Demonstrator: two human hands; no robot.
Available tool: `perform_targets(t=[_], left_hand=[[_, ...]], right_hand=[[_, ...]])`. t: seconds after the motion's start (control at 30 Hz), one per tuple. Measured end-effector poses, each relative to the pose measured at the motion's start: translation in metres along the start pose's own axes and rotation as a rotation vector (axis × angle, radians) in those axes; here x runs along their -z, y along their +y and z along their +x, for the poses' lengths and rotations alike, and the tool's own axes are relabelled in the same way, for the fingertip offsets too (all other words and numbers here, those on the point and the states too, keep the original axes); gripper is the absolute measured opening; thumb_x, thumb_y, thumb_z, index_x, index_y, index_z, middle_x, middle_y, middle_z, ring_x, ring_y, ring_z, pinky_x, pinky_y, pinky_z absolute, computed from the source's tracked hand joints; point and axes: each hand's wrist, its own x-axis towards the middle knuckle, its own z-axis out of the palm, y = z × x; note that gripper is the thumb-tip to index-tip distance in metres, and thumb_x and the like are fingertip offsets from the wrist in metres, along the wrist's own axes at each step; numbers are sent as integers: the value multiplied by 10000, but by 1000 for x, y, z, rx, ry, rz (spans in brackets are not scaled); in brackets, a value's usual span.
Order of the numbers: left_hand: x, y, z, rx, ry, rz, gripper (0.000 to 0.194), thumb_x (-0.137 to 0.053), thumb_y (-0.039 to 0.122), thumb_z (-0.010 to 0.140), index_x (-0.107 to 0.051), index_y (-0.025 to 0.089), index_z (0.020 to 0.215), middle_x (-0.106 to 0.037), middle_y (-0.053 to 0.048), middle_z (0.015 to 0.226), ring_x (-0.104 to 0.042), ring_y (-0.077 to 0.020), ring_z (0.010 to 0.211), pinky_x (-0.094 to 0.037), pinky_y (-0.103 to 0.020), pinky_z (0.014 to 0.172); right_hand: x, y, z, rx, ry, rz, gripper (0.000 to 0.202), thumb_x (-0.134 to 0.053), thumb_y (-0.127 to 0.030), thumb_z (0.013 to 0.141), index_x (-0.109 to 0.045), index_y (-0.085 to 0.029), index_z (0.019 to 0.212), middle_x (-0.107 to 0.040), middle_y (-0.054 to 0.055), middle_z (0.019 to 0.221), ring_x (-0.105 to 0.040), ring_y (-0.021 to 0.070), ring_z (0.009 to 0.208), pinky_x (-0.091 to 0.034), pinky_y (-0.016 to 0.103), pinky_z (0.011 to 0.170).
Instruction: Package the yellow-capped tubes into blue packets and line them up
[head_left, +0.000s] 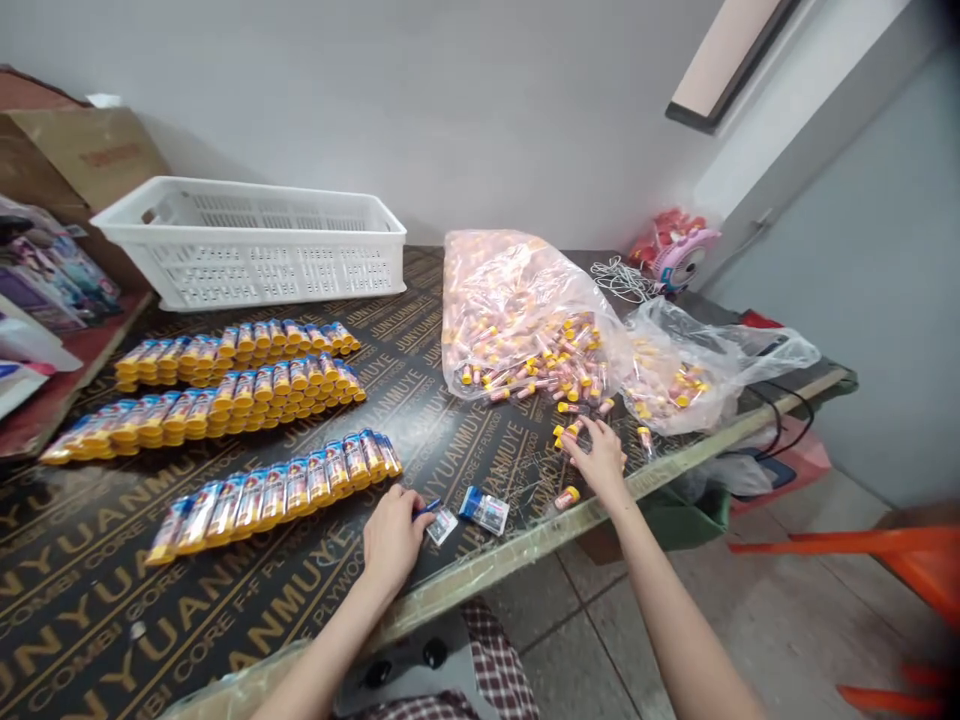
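Note:
Near the table's front edge my left hand (394, 535) is closed on a small blue-topped packet (441, 524). Just right of it lie blue-and-clear packets (484, 510). My right hand (598, 457) reaches over small yellow-capped tubes (568, 432), its thumb and fingertips closed around one of them. A loose tube (566, 498) lies below that hand, and another (646, 442) stands to its right. Behind, a clear plastic bag (517, 300) spills many yellow-capped tubes. At the left, stacked rows of yellow-and-blue tubes (274, 495) lie on the dark table.
A white basket (277, 265) stands at the back left, near a cardboard box (94, 155). A second plastic bag (675, 375) holds more tubes at the right. Behind it are a white cord (622, 280) and a pink fan (681, 260). An orange stool (900, 560) stands beyond the table.

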Motion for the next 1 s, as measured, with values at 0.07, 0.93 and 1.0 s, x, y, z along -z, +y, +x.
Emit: perform_targets(t=[0.07, 0.93, 1.0], left_hand=[[4, -9, -2, 5, -60, -160, 92, -589, 267, 755, -566, 181, 730, -592, -13, 721, -560, -175, 716, -363, -249, 644], [19, -77, -47, -50, 19, -74, 262, -421, 406, 828, -640, 265, 861, -733, -17, 861, -680, -217, 798, -463, -269, 705], [21, -71, -50, -24, 6, -26, 234, -392, 383, 849, -588, 263, 804, -705, -2, 747, -663, -197, 690, -443, -256, 624]], right_hand=[[-2, 17, 18, -61, -26, -40, 694, -558, -603, 725, -487, -226, 1304, -355, 198, 1395, -317, 436, 1267, -248, 669, 947], [-24, -79, -61, 411, -512, 156, 202, -663, -190, 728, -697, -186, 927, -527, 79, 1124, -553, 183, 1055, -419, 285, 901], [-23, -86, -61, 426, -529, 127, 155, -667, -170, 714, -692, -188, 866, -547, 69, 1092, -557, 181, 1004, -417, 300, 869]])
